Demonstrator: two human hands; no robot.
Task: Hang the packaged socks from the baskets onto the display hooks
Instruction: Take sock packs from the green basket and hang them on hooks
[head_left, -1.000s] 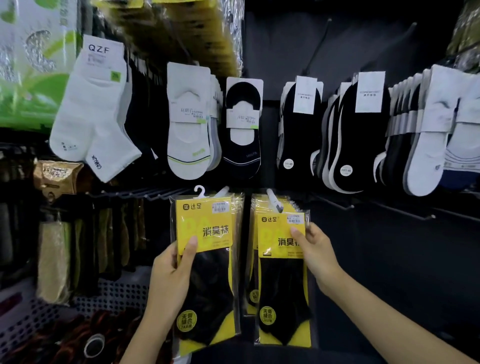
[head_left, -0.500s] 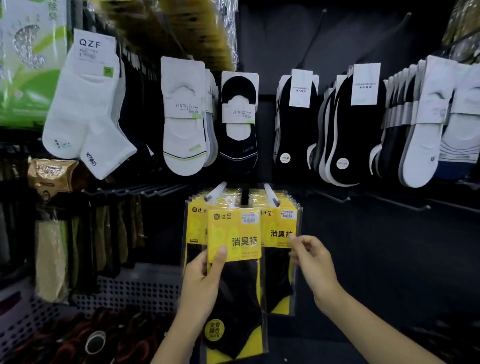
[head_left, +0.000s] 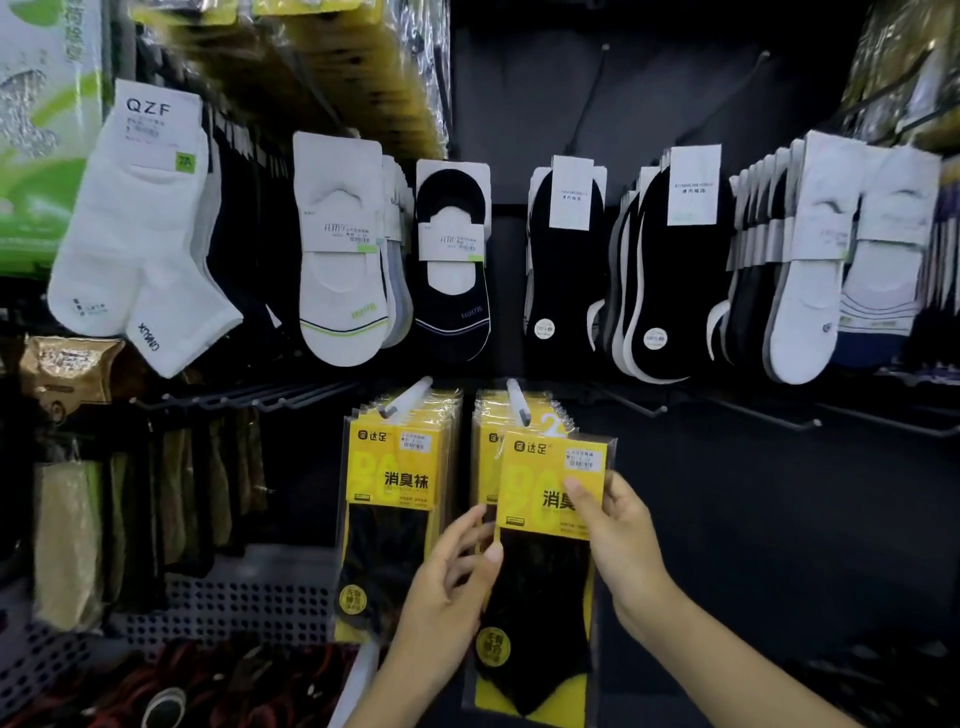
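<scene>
I hold a yellow-and-black sock pack (head_left: 545, 525) in front of the right stack of same packs (head_left: 487, 441). My right hand (head_left: 621, 535) grips its right edge, thumb on the yellow card. My left hand (head_left: 449, 584) pinches its left edge, thumb in front and fingers behind. The pack's white hanger loop (head_left: 554, 423) sits just right of the white-tipped right hook (head_left: 517, 408), apart from it. A second white-tipped hook (head_left: 410, 397) to the left carries another stack of these packs (head_left: 397, 478).
A grey perforated basket (head_left: 234, 597) at the lower left holds dark red items (head_left: 208, 686). White and black socks (head_left: 337, 249) hang in the row above. Bare black hooks (head_left: 753, 413) stick out to the right, and more (head_left: 234, 400) to the left.
The pack has moved right, from in front of the left stack to the right stack. My right hand has left the hanging packs and taken hold of the held pack's right edge.
</scene>
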